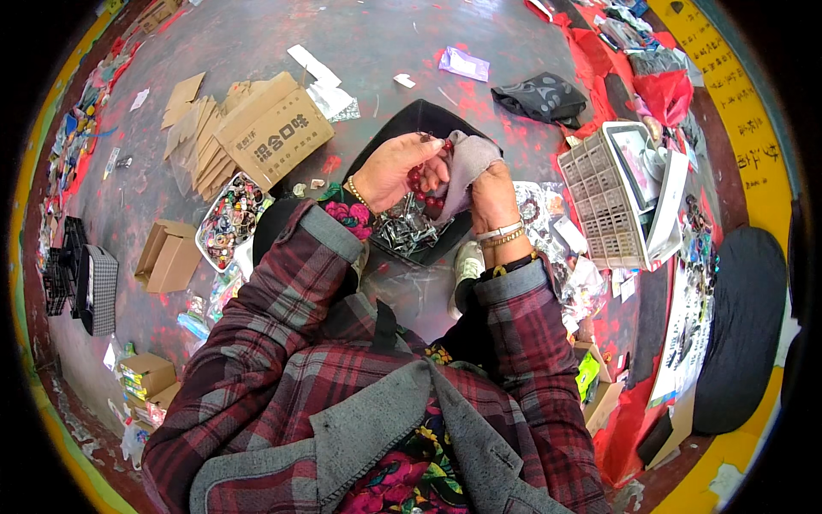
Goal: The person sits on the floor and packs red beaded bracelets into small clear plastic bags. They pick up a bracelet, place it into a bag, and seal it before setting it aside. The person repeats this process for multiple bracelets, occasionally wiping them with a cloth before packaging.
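A string of round dark red beads (417, 182) is pinched in my left hand (390, 171), its thumb closed over the fingers and the beads hanging across the palm. My right hand (494, 197) grips a pale grey cloth (467, 163), which drapes against the beads on their right side. The right fingertips are partly hidden by the cloth. Both hands hover above a black bin (402, 122), in which a heap of small shiny metal pieces (407, 233) lies. My hands cover part of the bin's inside.
A white tray of mixed trinkets (231, 224), an open small carton (167, 257) and a large cardboard box (274, 128) stand left. To the right are a filled plastic basket (604, 201), a black patterned bag (541, 98) and plastic-wrapped goods (582, 287). A purple packet (464, 65) lies ahead.
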Available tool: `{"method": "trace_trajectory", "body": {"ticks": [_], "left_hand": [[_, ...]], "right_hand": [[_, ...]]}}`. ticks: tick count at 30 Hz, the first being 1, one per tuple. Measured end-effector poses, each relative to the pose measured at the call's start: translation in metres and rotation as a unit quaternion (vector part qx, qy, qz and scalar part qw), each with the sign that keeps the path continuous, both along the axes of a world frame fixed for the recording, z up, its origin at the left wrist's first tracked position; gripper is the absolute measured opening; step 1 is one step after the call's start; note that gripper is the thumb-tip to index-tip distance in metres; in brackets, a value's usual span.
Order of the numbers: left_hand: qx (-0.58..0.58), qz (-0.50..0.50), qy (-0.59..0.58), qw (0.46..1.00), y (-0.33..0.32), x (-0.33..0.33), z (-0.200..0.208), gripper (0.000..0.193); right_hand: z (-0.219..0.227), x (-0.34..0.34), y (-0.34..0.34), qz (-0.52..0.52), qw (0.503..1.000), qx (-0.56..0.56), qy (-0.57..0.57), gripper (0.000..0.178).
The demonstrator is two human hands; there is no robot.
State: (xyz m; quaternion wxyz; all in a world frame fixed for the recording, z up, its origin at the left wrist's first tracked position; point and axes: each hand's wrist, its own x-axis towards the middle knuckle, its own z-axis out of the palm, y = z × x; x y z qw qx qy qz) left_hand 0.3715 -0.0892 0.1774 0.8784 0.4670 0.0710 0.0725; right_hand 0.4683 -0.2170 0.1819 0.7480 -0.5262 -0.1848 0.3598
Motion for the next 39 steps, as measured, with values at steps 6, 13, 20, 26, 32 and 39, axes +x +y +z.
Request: {"method": "trace_trajectory", "body": {"ticks": [6,13,20,26,32,39], "left_hand": [[-0.031,-0.049,-0.016,0.998,-0.001,-0.002,0.003,0.024],[-0.111,0.013,-0.034,0.993,0.004,-0.002,0.004,0.024],[-0.073,-0.073,-0.019,0.995,0.000,-0.002,0.003,0.023],[-0.090,-0.065,-0.035,0.993,-0.007,-0.001,0.004,0.024],[-0.149,-0.017,-0.071,0.986,-0.002,-0.001,0.000,0.024],[-0.176,-0.057,-0.070,0.980,-0.002,-0.002,0.001,0.024]], "right_hand": [[-0.004,0.007,-0.003,0.021,0.998,0.022,0.061,0.024],[0.001,0.010,0.000,0.077,0.983,0.068,0.155,0.028],[0.010,0.000,-0.002,0.074,0.995,0.028,0.056,0.027],[-0.002,0.005,0.000,0.088,0.984,0.059,0.144,0.030],[0.011,-0.003,0.005,0.023,0.982,0.070,0.176,0.027],[-0.003,0.002,0.009,0.070,0.983,0.084,0.144,0.028]]}}
